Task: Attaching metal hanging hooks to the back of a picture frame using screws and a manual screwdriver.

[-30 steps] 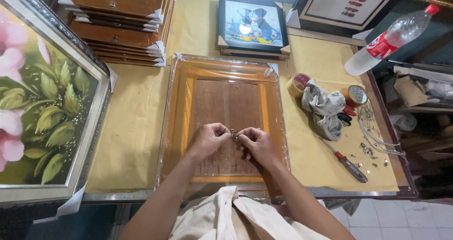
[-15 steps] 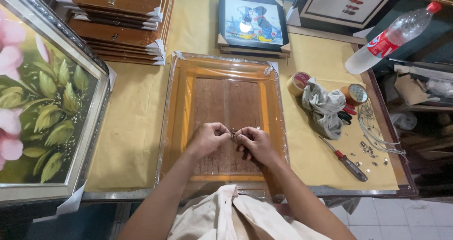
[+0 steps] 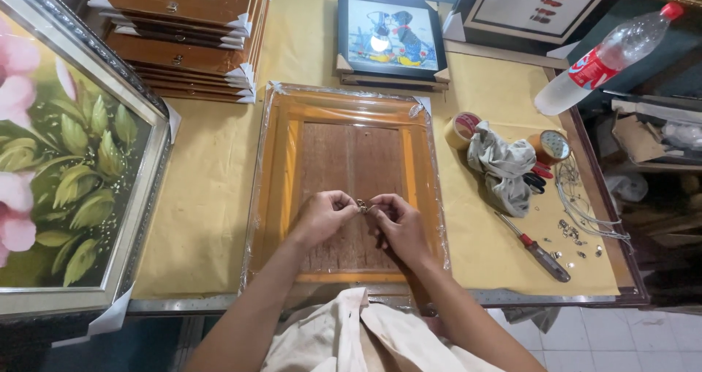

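A wooden picture frame [image 3: 344, 116] wrapped in clear film lies face down on the yellow-covered table, its brown backing board up. My left hand [image 3: 322, 215] and my right hand [image 3: 398, 222] meet over the lower middle of the backing board. Between their fingertips they pinch a small metal hanger piece [image 3: 363, 206], held just above or against the board. Whether it touches the board is unclear.
A large flower painting in a silver frame [image 3: 66, 175] fills the left. Stacked brown frames [image 3: 183, 36] and a small dark-framed picture [image 3: 391, 36] lie at the back. Right of the frame: tape rolls [image 3: 462, 127], a grey rag [image 3: 504, 167], a screwdriver [image 3: 537, 251], loose small hardware [image 3: 574, 233], wire, a plastic bottle [image 3: 607, 50].
Both hands stay together at the same spot on the backing board; only slight finger movement on the metal piece.
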